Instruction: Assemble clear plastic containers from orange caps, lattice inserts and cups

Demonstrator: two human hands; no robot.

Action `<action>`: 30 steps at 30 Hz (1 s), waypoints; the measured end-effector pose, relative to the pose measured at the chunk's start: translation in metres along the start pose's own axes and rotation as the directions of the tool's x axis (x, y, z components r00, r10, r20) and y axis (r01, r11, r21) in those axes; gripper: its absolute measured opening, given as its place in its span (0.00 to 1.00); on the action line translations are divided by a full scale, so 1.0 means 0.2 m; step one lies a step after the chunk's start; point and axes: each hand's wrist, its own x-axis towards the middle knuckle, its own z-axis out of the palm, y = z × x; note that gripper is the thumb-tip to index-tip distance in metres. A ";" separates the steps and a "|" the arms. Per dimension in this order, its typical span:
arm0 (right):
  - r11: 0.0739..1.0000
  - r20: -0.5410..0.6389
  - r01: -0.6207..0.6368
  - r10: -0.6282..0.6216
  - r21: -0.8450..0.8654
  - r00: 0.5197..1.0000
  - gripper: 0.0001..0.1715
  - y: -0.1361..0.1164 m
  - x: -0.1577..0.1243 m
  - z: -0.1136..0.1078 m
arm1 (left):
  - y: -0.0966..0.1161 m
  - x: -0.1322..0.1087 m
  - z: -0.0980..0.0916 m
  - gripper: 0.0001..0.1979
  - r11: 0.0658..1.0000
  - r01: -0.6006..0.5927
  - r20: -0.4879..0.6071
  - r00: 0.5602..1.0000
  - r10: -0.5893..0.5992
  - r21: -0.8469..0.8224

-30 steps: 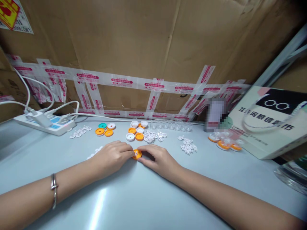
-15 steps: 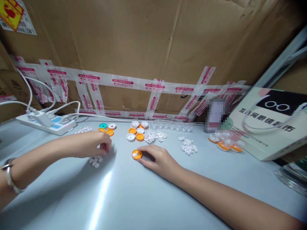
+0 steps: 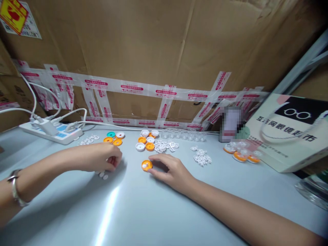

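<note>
- The left hand (image 3: 102, 158) is curled knuckles-up over small white discs (image 3: 103, 175) on the grey table (image 3: 143, 212); I cannot tell whether it pinches one.
- The right hand (image 3: 172, 169) lies loosely open, fingertips touching the orange cap (image 3: 147, 165), which already holds a white insert.
- Farther back, a cluster of caps (image 3: 145, 140) looks finished, while many loose white rings (image 3: 164, 146) remain.

Illumination is even and fairly bright, apparently from overhead, and a white glare streak runs down the grey table (image 3: 164, 212) toward the bottom edge. Soft shadows sit under the left hand (image 3: 102, 158) and the right hand (image 3: 170, 169). Wide-angle bending and slight blur increase toward the edges, the top corners darken, and one patch at the back is pixelated.
</note>
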 end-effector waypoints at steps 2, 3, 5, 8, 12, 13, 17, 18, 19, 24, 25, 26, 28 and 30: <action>0.998 -0.102 0.062 -0.058 0.031 0.993 0.10 -0.01 0.00 -0.01 | 0.06 0.01 0.03 0.05 0.990 -0.082 -0.084 0.994 0.073 -0.112; 0.993 -0.148 0.107 -0.099 0.051 0.984 0.08 -0.02 -0.01 -0.02 | 0.10 0.02 0.05 0.05 0.979 -0.119 -0.195 0.977 0.085 -0.168; 0.974 -0.202 0.208 -0.187 0.087 0.961 0.07 -0.04 -0.01 -0.02 | 0.19 0.03 0.12 0.07 0.941 -0.181 -0.369 0.927 0.065 -0.288; 0.955 -0.202 0.270 -0.243 0.123 0.949 0.08 -0.06 -0.01 0.00 | 0.27 0.03 0.21 0.06 0.890 -0.247 -0.447 0.893 0.056 -0.383; 0.960 -0.190 0.237 -0.208 0.149 0.960 0.06 -0.05 -0.02 0.01 | 0.28 0.04 0.27 0.06 0.850 -0.211 -0.437 0.899 -0.025 -0.483; 0.963 -0.184 0.221 -0.192 0.154 0.964 0.06 -0.04 -0.02 0.01 | 0.27 0.04 0.27 0.06 0.844 -0.197 -0.424 0.905 -0.039 -0.498; 0.987 -0.126 0.106 -0.090 0.123 0.988 0.08 0.00 0.00 -0.01 | 0.22 0.08 0.29 0.08 0.902 -0.156 -0.446 0.894 -0.044 -0.402; 0.991 -0.114 0.082 -0.070 0.107 0.991 0.08 0.01 0.00 -0.01 | 0.21 0.09 0.30 0.11 0.921 -0.132 -0.448 0.893 -0.050 -0.366; 0.993 -0.102 0.070 -0.060 0.092 0.993 0.08 0.02 0.01 -0.02 | 0.20 0.10 0.31 0.14 0.934 -0.109 -0.440 0.896 -0.056 -0.340; 0.989 -0.042 0.146 -0.145 0.033 0.989 0.07 0.05 0.02 -0.01 | 0.19 0.14 0.34 0.12 0.939 -0.068 -0.352 0.934 -0.059 -0.337; 0.987 -0.029 0.161 -0.161 0.018 0.987 0.07 0.06 0.02 -0.01 | 0.19 0.14 0.34 0.11 0.935 -0.069 -0.349 0.935 -0.061 -0.348; 0.985 -0.018 0.171 -0.170 0.005 0.985 0.07 0.06 0.02 0.00 | 0.19 0.15 0.34 0.10 0.931 -0.070 -0.345 0.936 -0.062 -0.359; 0.985 -0.004 0.174 -0.175 -0.010 0.985 0.08 0.07 0.02 0.01 | 0.19 0.15 0.33 0.09 0.922 -0.077 -0.342 0.938 -0.062 -0.378; 0.984 -0.001 0.178 -0.178 -0.015 0.984 0.08 0.08 0.02 0.01 | 0.19 0.15 0.33 0.09 0.917 -0.079 -0.337 0.939 -0.062 -0.391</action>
